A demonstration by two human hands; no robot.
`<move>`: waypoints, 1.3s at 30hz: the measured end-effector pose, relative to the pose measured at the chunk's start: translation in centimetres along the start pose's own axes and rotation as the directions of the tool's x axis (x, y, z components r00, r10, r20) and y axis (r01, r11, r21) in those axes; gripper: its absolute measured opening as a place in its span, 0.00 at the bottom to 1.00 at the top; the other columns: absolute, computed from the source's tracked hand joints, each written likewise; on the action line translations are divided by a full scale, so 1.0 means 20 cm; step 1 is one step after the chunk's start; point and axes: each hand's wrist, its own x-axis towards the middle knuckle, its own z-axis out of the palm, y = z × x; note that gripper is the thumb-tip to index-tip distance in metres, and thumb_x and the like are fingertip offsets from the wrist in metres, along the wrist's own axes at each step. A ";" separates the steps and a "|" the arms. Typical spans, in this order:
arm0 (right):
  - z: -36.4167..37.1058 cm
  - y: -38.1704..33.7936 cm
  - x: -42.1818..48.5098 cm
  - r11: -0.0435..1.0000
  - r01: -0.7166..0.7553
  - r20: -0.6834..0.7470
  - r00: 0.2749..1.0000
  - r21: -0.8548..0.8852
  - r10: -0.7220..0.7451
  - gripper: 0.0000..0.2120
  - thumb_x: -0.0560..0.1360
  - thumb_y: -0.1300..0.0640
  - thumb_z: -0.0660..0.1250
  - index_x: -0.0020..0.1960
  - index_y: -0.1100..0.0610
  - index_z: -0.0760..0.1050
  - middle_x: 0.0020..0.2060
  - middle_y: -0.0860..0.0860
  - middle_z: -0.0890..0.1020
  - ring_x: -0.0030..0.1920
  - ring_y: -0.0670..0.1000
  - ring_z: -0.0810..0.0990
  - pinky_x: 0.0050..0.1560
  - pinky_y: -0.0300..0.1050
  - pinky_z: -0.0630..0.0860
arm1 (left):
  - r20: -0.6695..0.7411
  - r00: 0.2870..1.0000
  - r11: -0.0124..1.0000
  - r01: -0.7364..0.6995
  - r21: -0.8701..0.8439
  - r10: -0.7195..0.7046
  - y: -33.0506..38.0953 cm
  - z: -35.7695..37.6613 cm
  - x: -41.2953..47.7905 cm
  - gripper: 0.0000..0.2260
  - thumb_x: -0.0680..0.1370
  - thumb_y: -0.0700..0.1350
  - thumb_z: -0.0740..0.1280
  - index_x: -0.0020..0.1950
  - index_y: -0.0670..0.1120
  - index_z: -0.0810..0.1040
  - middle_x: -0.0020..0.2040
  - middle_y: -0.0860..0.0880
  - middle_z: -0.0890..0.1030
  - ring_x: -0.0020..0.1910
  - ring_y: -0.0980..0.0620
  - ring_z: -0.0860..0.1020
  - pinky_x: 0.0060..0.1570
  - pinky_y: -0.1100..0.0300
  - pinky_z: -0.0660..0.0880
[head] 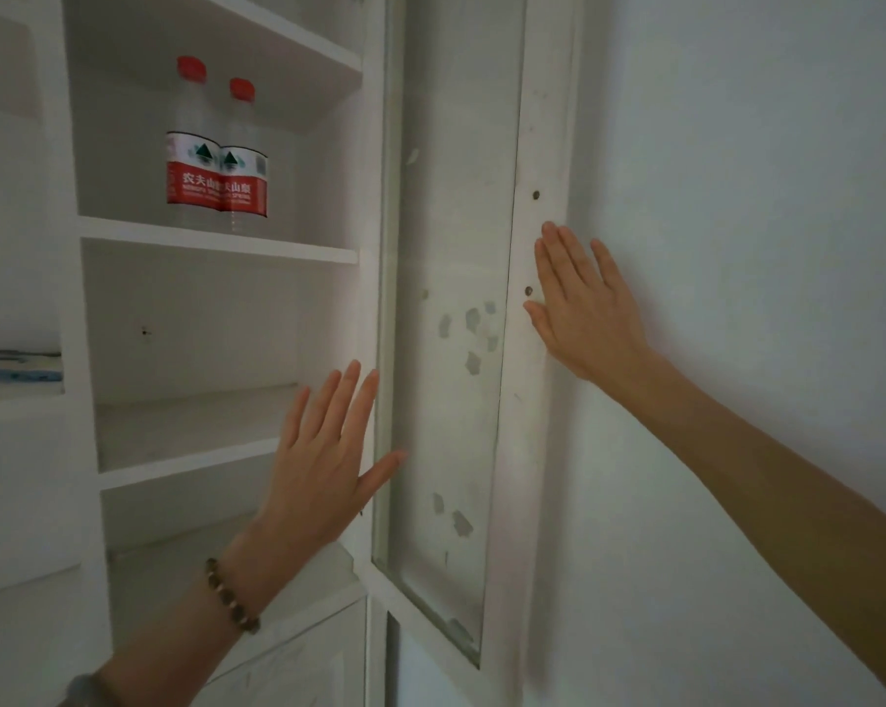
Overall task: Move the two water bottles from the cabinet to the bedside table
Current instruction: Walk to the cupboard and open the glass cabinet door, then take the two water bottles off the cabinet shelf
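Note:
Two clear water bottles with red caps and red-and-white labels stand upright side by side on an upper shelf of the white cabinet: the left bottle and the right bottle, touching. The glass cabinet door is swung wide against the wall. My right hand lies flat, fingers spread, on the door's outer frame. My left hand, with a bead bracelet at the wrist, is raised with fingers spread below the bottles' shelf, in front of the lower shelves, holding nothing.
Lower shelves show nothing on them. A blue item lies in the compartment at the far left. A plain white wall fills the right side. A lower cabinet door sits beneath the shelves.

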 end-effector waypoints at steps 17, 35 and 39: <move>-0.06 -0.27 -0.01 0.983 -0.014 -0.029 0.999 0.183 0.020 0.29 0.78 0.49 0.49 0.69 0.71 0.58 0.69 0.68 0.63 0.71 0.64 0.61 0.70 0.59 0.55 | 0.020 0.995 0.992 0.100 0.080 -0.102 -0.06 0.05 0.06 0.34 0.76 0.64 0.49 0.73 0.41 0.59 0.72 0.40 0.64 0.70 0.40 0.64 0.69 0.41 0.58; 0.10 -1.06 0.81 0.699 0.002 -0.140 0.980 0.715 0.141 0.29 0.79 0.52 0.56 0.72 0.69 0.54 0.72 0.65 0.58 0.73 0.60 0.55 0.73 0.52 0.48 | -0.166 0.985 0.870 0.126 0.477 -0.052 -0.90 -0.19 0.62 0.35 0.76 0.63 0.50 0.73 0.39 0.57 0.72 0.39 0.63 0.71 0.41 0.61 0.70 0.46 0.53; 0.18 -1.17 1.05 0.581 -0.026 -0.096 0.979 0.813 0.178 0.29 0.79 0.51 0.55 0.72 0.67 0.52 0.73 0.64 0.56 0.74 0.59 0.52 0.74 0.50 0.49 | -0.168 0.985 0.878 0.119 0.464 -0.045 -1.11 -0.19 0.82 0.35 0.76 0.63 0.51 0.73 0.39 0.56 0.73 0.40 0.62 0.72 0.42 0.60 0.70 0.48 0.52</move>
